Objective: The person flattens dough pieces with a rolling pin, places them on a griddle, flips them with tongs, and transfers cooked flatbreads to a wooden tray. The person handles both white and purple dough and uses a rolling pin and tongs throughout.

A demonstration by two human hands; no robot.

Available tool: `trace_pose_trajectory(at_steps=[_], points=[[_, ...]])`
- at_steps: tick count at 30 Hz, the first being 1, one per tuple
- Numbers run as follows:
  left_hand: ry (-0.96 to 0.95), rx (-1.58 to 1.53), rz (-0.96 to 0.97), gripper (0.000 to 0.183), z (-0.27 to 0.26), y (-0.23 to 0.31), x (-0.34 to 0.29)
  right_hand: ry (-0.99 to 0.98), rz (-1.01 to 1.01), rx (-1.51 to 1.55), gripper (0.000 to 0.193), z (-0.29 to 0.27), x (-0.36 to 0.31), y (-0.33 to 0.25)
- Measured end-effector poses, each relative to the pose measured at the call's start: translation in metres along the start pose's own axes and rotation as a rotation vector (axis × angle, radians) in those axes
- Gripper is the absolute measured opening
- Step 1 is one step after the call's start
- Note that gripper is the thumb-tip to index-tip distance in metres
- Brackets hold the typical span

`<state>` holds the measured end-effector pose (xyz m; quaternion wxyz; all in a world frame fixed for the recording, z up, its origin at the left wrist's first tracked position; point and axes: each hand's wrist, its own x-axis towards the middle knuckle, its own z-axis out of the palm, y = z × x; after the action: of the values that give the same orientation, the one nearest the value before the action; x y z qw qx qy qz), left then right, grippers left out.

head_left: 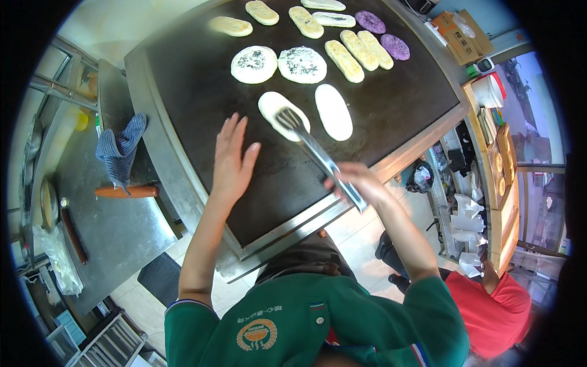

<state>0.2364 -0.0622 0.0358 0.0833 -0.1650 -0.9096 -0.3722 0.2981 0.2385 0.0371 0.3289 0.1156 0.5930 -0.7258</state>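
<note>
Plainly found, in the head view: a flat white oval piece of dough (271, 109) lying near the front of a wide, dark, flat metal griddle (195, 98), just left of a second flat white oval piece of dough (334, 113) and apart from it. Judged light, soft and pliable, with a smooth pale upper face; likely to sag, stretch or tear if raised by one edge alone. Cannot determine any sticking to the metal; expect some drag rather than a free slide. Recommend support from beneath, with a broad blade under the middle, rather than a pinch at the rim. Observed over the right part of the dough: the slotted head of a long silver metal spatula (325, 160), sloping up toward the lower right. Cannot confirm pressing contact or a mere hover. Rated stiff and easily carried; best held well up the handle, away from the presumably hot plate. Recorded in the bare right hand (362, 183), slightly blurred: fingers wrapped around the handle, with its end protruding past the palm. Recorded in the bare left hand (234, 160): nothing held, with fingers straight and nearly together, thumb spread wide, palm down left of the dough. Cannot tell any touch on the plate. Noted beyond: two round white flatbreads with black specks (302, 65), side by side.
</note>
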Motion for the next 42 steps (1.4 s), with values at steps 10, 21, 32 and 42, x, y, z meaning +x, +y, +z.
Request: trace_pose_trajectory(at_steps=[10,21,32,42], points=[[-0.052,0.301,-0.134,0.051,-0.095,-0.054,-0.109,0.383,-0.419,-0.894,0.051,0.025,-0.054,-0.003],[-0.087,0.319,-0.017,0.052,-0.078,-0.018,-0.053,0.212,-0.046,0.102,0.022,-0.052,-0.029,-0.008],[-0.086,0.297,-0.098,0.057,-0.067,-0.014,-0.062,0.550,-0.438,-0.989,0.059,-0.010,-0.087,-0.002],[-0.561,-0.226,0.189,0.042,0.054,0.152,-0.055,0.484,-0.263,-0.400,0.041,-0.076,-0.204,0.082]])
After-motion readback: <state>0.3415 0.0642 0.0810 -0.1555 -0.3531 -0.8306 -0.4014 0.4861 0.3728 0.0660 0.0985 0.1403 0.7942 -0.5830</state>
